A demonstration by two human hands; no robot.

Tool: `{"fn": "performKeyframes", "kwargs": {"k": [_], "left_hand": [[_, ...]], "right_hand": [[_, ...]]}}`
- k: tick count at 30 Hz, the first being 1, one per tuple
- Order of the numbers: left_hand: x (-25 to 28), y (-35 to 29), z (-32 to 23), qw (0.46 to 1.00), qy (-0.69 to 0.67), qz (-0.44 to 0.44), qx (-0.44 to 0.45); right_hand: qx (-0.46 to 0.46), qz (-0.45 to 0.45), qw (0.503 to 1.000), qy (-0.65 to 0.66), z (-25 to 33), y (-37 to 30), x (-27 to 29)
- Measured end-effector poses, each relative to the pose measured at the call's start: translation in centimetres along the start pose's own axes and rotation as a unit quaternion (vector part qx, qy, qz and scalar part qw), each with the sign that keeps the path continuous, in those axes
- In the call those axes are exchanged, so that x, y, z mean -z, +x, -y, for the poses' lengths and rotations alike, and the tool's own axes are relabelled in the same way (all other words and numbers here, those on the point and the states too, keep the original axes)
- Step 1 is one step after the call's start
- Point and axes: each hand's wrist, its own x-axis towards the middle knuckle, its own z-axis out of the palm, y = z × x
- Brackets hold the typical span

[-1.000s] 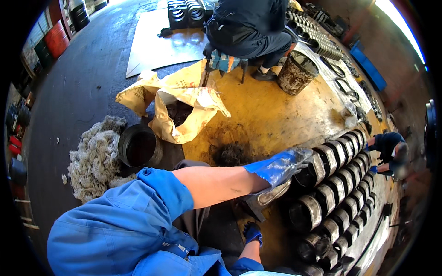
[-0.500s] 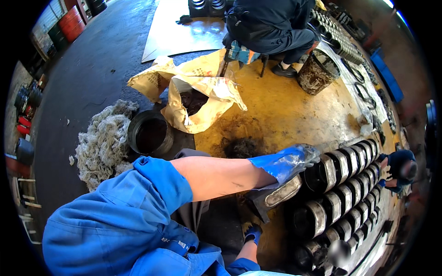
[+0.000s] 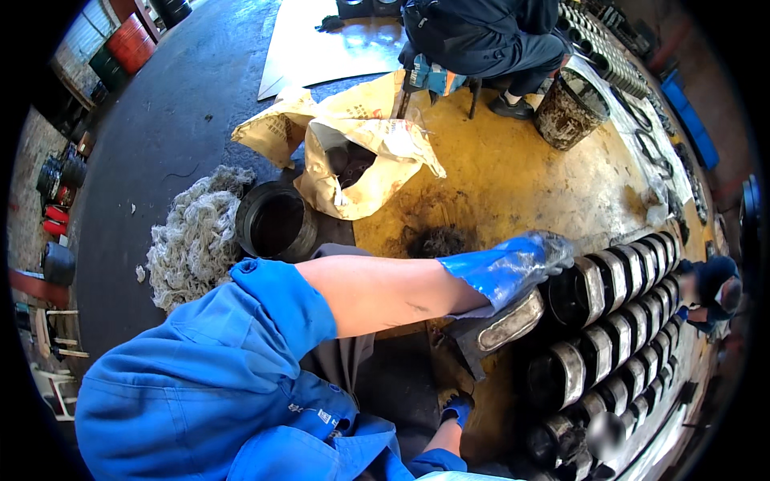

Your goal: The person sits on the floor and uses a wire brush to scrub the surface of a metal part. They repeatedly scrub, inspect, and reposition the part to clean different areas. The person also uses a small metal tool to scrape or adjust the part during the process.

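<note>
My left hand (image 3: 539, 260), in a blue glove smeared grey at the fingers, reaches across from the left. It is bent down over the back of a dark block-shaped part with a worn silvery oval face (image 3: 511, 323); its fingertips are partly hidden. Right beside that hand begin rows of dark cylindrical metal parts with silvery angular faces (image 3: 565, 375). Lower down, my right hand (image 3: 457, 407) wears a blue glove with dark fingers. It is close below the block's lower end, and its fingers are too dark to read.
Ahead lie an open paper sack (image 3: 377, 172) with dark contents, a black bucket (image 3: 273, 228) and a heap of grey fibre waste (image 3: 196, 240). A seated person (image 3: 485, 40) works near a rusty drum (image 3: 571, 112). Another person (image 3: 712, 293) is beyond the rows.
The whole view has shifted, so the scene sits slightly further right and higher. Both hands stay at about the same places against the parts.
</note>
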Motion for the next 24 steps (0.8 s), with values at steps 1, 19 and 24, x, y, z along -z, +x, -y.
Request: {"fn": "performKeyframes", "kwargs": {"k": [1,19,24], "left_hand": [[-0.4,0.9,0.9,1.0,-0.017,0.014,-0.004],[-3.3,2.0,1.6,0.99,-0.074,0.025,0.119],[-1.6,1.8,1.5,0.988,-0.143,0.057,0.007]], "right_hand": [[-0.015,0.024,1.0,-0.013,-1.0,2.1,0.8],[-0.015,0.129,0.977,0.167,-4.3,7.0,-2.6],[-0.059,0.038,0.995,0.075,-2.9,3.7,0.2]]}}
